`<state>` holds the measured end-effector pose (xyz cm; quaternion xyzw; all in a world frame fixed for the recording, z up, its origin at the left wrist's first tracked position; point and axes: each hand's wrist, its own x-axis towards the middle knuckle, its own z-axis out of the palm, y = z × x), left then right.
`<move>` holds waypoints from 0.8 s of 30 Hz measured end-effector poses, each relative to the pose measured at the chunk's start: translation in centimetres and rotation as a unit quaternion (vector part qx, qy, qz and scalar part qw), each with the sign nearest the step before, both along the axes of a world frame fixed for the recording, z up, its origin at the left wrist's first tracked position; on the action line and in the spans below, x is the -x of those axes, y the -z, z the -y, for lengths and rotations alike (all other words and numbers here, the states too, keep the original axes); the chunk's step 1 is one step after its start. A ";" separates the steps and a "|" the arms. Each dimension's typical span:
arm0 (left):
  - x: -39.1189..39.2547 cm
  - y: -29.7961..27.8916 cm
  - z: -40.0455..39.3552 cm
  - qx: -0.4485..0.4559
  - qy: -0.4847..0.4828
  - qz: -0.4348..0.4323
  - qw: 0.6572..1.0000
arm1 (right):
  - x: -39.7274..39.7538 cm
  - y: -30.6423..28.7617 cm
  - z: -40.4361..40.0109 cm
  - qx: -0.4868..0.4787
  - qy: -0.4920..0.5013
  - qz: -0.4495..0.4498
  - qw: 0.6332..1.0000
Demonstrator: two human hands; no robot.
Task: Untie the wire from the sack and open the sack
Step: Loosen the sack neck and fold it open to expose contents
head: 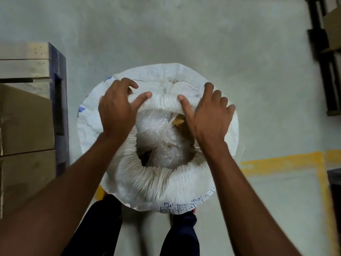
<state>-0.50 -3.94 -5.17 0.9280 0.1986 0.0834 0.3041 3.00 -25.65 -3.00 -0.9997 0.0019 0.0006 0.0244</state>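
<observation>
A white woven sack (158, 183) with blue print stands on the floor in front of my legs. Its mouth is open and its top edge is rolled down into a thick pleated ring. Clear bubble wrap (162, 133) fills the opening, with a bit of brown cardboard (178, 121) showing beside it. My left hand (118, 108) rests on the far left of the rolled rim, fingers spread. My right hand (208, 111) lies on the far right of the rim, thumb pressing the roll. No wire is visible.
A wooden pallet with a blue edge (59, 93) and stacked cardboard boxes (25, 126) stand close on the left. Dark shelving (324, 58) rises at the right. Yellow floor lines (280, 161) run to the right of the sack.
</observation>
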 end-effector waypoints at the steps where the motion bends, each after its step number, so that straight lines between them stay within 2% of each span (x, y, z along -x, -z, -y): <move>1: 0.9 0.3 0.7 -0.034 -0.033 -0.007 0.999 | 1.1 0.3 -0.1 0.005 0.033 0.001 0.999; 3: 2.6 0.9 2.2 -0.067 -0.112 -0.044 0.990 | 3.1 0.8 -0.3 -0.006 0.101 0.000 0.995; 7: 5.6 2.3 4.5 0.002 -0.184 -0.120 0.975 | 6.3 1.7 -0.9 -0.027 0.197 -0.014 0.980; 11: 6.2 4.0 4.3 0.055 -0.212 -0.182 0.959 | 7.5 2.7 -1.2 -0.045 0.231 -0.035 0.971; 14: 5.9 5.0 3.3 0.123 -0.177 -0.138 0.967 | 7.3 3.2 -0.8 -0.098 0.215 -0.043 0.971; 18: 5.5 3.9 1.9 0.163 -0.092 -0.042 0.981 | 6.6 2.9 0.5 -0.204 0.203 -0.024 0.957; 24: 6.8 1.1 -2.2 0.192 0.019 -0.041 0.980 | 5.7 0.9 2.8 -0.315 0.199 -0.066 0.926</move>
